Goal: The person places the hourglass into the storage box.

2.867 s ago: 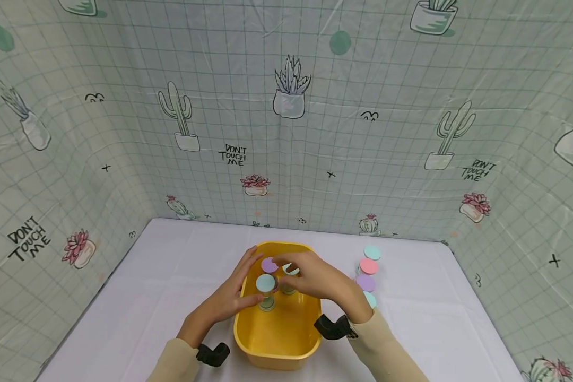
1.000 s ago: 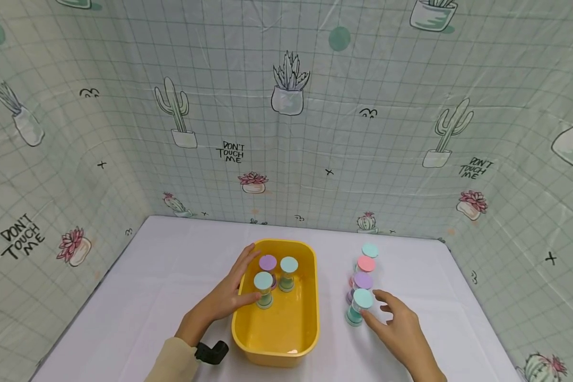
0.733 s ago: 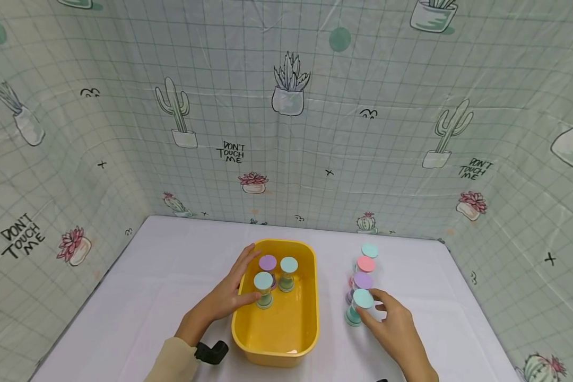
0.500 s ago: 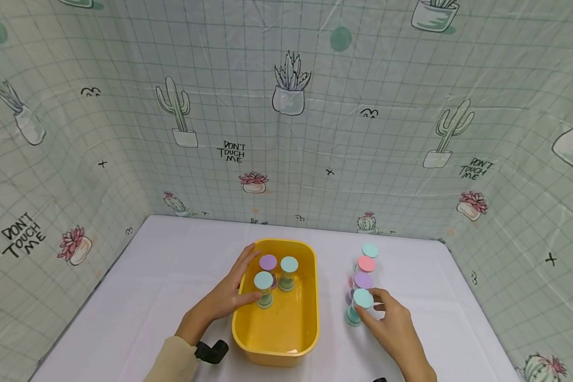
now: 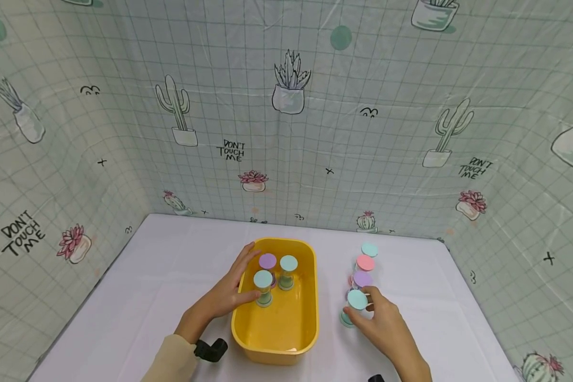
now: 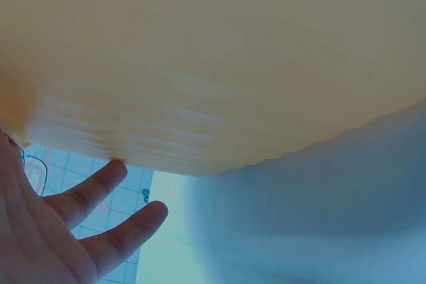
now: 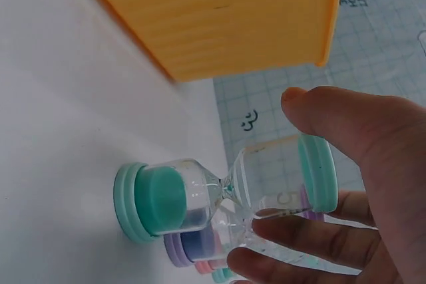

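beyond the fingers of both hands a pale grid-lined cloth (image 5: 382, 63) stands up as back and side walls, printed with potted cacti and succulents; below it lies a white tabletop (image 5: 439, 297). the words "don't touch me" can be read on the cloth three times — once off to the left of the left fingers, once above them, once beyond the right fingers. on the glass between the right fingers there is print with what looks like a 5, the rest too unclear to read.

seven hourglasses show. the right hand (image 5: 384, 323) has thumb and fingers curled round the upper part of one, a mint hourglass (image 5: 357, 300); whether its base touches the tabletop cannot be told. just past those fingers, in a row leading away, stand three more: a purple one (image 5: 363, 279), a pink one (image 5: 365, 262) and a far mint one (image 5: 370, 249).

the left hand (image 5: 224, 294) rests on the side of one yellow bin (image 5: 279, 329), fingers spread and fairly straight along the outside, thumb over the rim. inside stand three hourglasses — a pale green one (image 5: 263, 279) just beside the thumb tip, a lilac one (image 5: 267, 261) beyond it, and a second pale green one (image 5: 288, 263) farther right of the thumb.
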Tool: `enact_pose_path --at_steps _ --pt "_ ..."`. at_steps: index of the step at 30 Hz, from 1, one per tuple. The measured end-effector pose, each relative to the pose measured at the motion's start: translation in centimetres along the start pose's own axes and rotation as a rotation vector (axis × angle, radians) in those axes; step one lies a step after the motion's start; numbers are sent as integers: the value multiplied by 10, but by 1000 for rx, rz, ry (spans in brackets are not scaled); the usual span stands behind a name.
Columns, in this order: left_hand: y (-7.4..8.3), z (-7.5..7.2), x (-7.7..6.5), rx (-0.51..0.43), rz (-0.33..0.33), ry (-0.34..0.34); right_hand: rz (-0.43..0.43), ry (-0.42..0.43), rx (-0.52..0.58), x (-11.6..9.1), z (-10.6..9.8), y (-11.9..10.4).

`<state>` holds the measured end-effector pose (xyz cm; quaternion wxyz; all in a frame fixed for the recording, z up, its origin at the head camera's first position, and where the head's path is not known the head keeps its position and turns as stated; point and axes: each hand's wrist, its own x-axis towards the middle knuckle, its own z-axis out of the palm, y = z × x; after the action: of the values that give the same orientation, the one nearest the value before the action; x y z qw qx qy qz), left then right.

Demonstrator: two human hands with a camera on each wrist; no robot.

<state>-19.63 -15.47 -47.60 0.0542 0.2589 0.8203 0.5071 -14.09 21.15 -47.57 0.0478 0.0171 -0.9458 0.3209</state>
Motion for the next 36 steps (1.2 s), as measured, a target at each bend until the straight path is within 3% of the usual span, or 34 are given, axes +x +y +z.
enact_pose_path --at_steps 10,15,26,29,36 --pt "-2 1 0 0 2 14 -94 -100 -2 9 -5 -9" --pt "-1 1 -1 2 -3 15 -215 -192 15 14 -13 -12" --pt "-1 1 0 0 5 10 -323 -401 -11 20 -41 -28" --pt "-3 1 0 7 11 14 -350 -407 -15 21 -49 -34" --pt "-5 2 2 11 26 18 -365 -335 -33 29 -68 -53"
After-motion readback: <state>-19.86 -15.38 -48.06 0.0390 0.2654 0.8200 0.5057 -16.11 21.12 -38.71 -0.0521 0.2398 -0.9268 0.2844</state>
